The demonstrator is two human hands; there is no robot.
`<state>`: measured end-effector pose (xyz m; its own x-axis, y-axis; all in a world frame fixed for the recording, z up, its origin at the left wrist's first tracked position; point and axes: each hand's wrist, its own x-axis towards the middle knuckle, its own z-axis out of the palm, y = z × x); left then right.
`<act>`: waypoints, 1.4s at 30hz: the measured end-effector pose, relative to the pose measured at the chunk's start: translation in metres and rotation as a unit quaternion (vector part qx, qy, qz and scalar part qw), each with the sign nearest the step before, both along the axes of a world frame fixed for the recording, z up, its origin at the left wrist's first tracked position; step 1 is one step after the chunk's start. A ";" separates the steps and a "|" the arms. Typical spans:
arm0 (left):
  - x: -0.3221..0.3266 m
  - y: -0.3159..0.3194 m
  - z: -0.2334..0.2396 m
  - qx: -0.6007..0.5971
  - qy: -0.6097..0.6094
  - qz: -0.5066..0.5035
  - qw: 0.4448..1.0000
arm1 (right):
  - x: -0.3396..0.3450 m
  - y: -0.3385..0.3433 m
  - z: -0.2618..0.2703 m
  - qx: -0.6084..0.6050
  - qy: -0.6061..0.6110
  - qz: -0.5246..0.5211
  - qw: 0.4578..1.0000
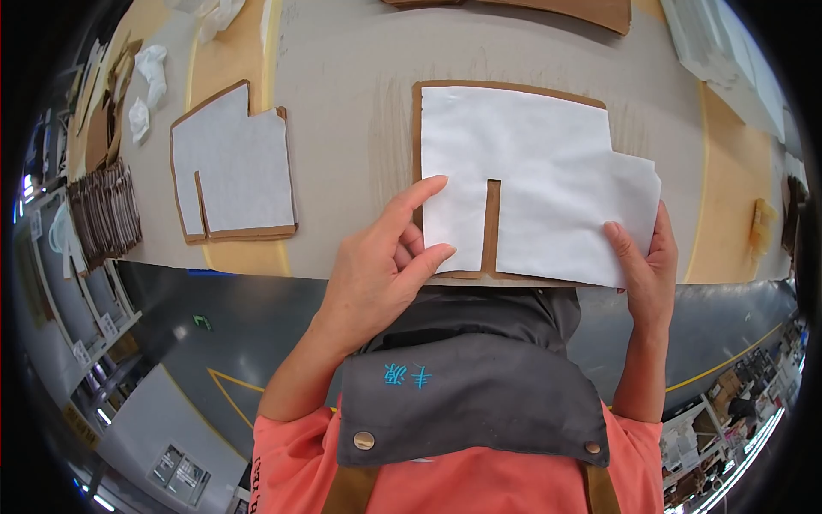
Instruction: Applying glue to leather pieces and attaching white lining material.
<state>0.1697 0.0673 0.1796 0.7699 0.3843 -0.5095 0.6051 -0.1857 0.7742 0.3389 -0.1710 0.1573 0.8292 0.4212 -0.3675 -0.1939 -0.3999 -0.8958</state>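
In front of me a white sheet (546, 167) with a stepped upper right corner lies over a flat brown piece (417, 128). The brown shows along the top and left edges and through a narrow slot that opens toward me. My left hand (385, 257) rests at the sheet's left edge, with thumb and index finger spread apart on or just above the white surface. My right hand (645, 263) grips the sheet's lower right edge, thumb on top and fingers around the side. Whether the brown piece is also in that grip is hidden.
A similar white-topped brown piece (237, 173) lies to the left. Beyond it stand a row of brown strips (104, 212) and crumpled white paper (151, 74). Another brown piece (559, 11) lies at the far edge. White stacked material (719, 58) is at the far right.
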 end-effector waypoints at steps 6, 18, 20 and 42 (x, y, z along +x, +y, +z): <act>-0.001 -0.003 -0.001 0.033 -0.005 -0.008 0.999 | -0.002 0.001 0.001 -0.010 -0.019 -0.001 1.000; 0.000 -0.002 -0.001 0.141 -0.016 -0.068 0.988 | 0.000 -0.002 -0.002 -0.023 -0.037 0.015 0.999; 0.002 0.000 0.005 0.156 -0.016 -0.086 0.984 | 0.000 -0.003 0.001 -0.027 -0.050 0.015 0.998; 0.111 -0.029 -0.050 0.359 -0.336 -0.297 0.818 | -0.008 -0.014 0.005 -0.053 -0.006 -0.003 0.999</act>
<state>0.2803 0.0381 0.1291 0.9430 -0.1446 0.2998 -0.2750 -0.8460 0.4568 0.3313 -0.1848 0.1626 0.8366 0.3754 -0.3991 -0.1853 -0.4916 -0.8509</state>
